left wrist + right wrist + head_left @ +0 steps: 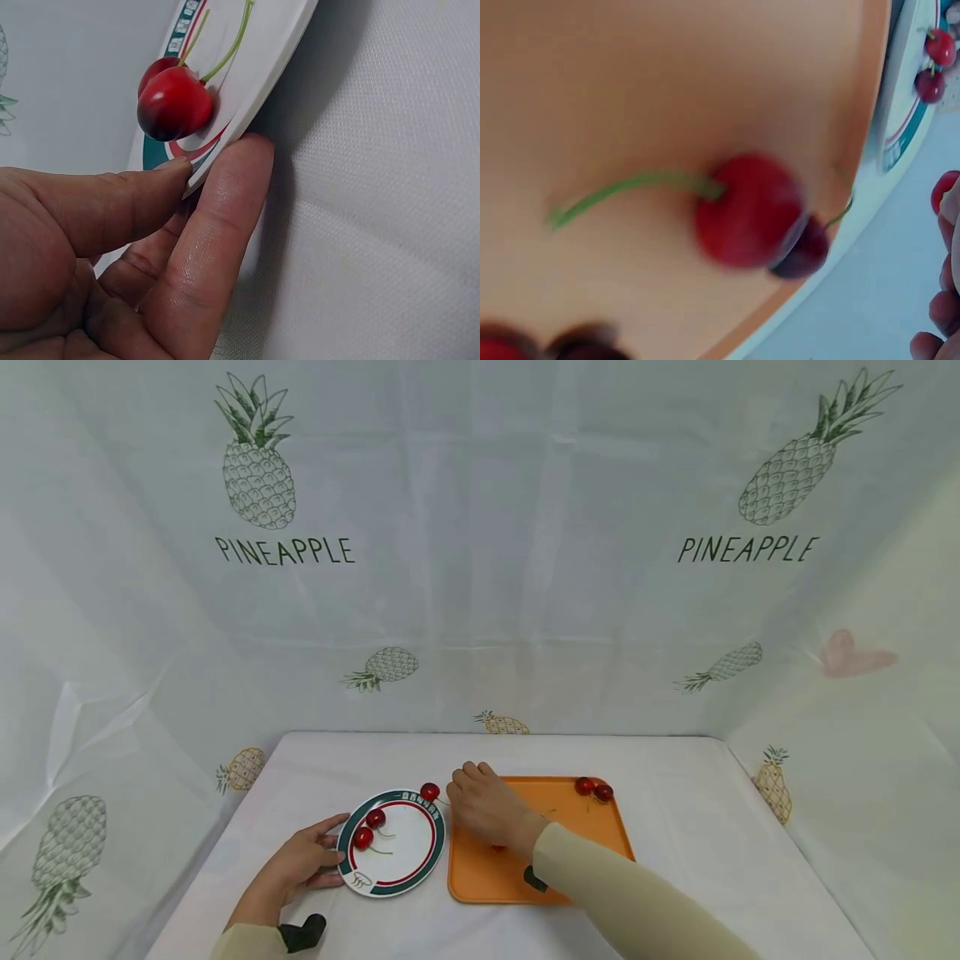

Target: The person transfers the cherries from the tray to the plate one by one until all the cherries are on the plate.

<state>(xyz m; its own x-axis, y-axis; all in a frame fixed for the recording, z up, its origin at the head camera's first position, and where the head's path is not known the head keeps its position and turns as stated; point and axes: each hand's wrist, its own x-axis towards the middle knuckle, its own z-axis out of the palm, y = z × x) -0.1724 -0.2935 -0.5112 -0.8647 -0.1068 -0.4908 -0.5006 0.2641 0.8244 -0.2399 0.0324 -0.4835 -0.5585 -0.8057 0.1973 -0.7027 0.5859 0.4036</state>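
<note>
My left hand (303, 857) grips the left rim of a round white plate (408, 843) with a green band and red ring. In the left wrist view, its thumb lies over the rim and a finger supports the edge from below. Two red cherries (376, 818) with green stems lie on the plate. Over the left part of an orange tray (592, 831), my right hand (491, 806) pinches a red cherry (430, 791), which hangs beside the plate's upper right rim. Whether the fingers hold its stem or its flesh is hard to tell.
A pair of cherries (592, 789) lies in the tray's far right corner. In the right wrist view, another cherry (750, 210) with a long stem lies on the tray near a darker cherry (806, 249). A white cloth (697, 827) covers the table.
</note>
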